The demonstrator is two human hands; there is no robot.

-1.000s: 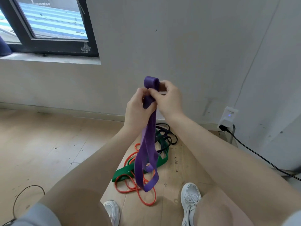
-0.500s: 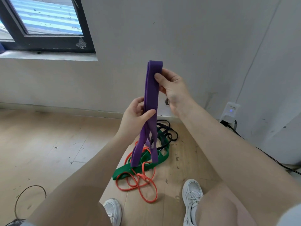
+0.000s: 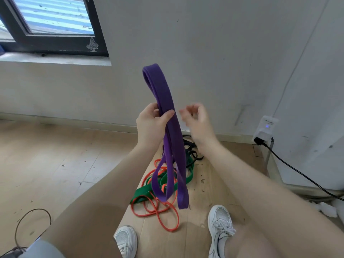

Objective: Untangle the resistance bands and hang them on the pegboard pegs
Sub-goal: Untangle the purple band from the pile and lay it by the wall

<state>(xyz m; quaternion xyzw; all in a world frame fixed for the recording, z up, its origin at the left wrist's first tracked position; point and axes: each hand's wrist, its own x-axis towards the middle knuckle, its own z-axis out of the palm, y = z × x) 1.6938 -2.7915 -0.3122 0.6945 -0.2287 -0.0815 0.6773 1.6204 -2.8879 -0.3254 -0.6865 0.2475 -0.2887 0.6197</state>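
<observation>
Left hand (image 3: 150,123) grips the folded, wide purple band (image 3: 167,116); blurred right hand (image 3: 197,120) loosely curled, holding nothing.

Pale wooden floor (image 3: 55,164), scuffed and flecked with dark specks. Heaped on it near the wall: a green band (image 3: 143,192), a thin orange band (image 3: 163,218) looping toward the shoes, and black bands (image 3: 193,151) closest to the skirting, all overlapping. Two white sneakers (image 3: 220,228) planted at the near edge. A thin dark wire loop (image 3: 33,218) lower left; a black cable (image 3: 297,172) along the right.
</observation>
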